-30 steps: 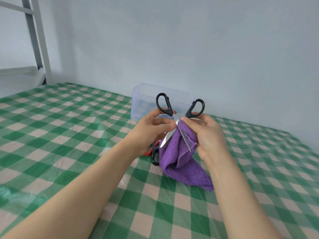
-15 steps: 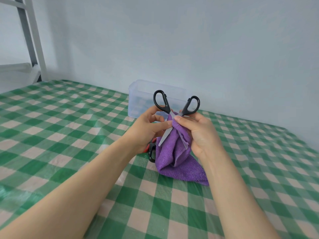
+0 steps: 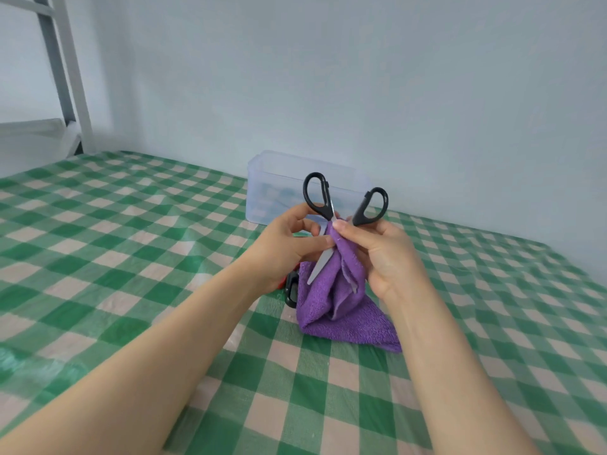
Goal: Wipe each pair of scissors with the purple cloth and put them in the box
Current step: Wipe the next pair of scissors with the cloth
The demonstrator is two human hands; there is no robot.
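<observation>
The black scissors [image 3: 328, 210] are being held spread open, handles up, by the curled fingers of the left hand [image 3: 285, 247]. The purple cloth [image 3: 338, 307] is being pinched around one blade by the right hand [image 3: 389, 257], hanging below it. The box [image 3: 266, 192] is sitting behind both hands.

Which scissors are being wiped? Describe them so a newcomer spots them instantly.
On the green-and-white checked tablecloth, find the clear plastic box by the wall. Just before it, the left hand and right hand hold up black-handled steel scissors, spread open, one blade wrapped in the purple terry cloth. The second pair of scissors lies on the table below the left hand, mostly hidden.
</observation>
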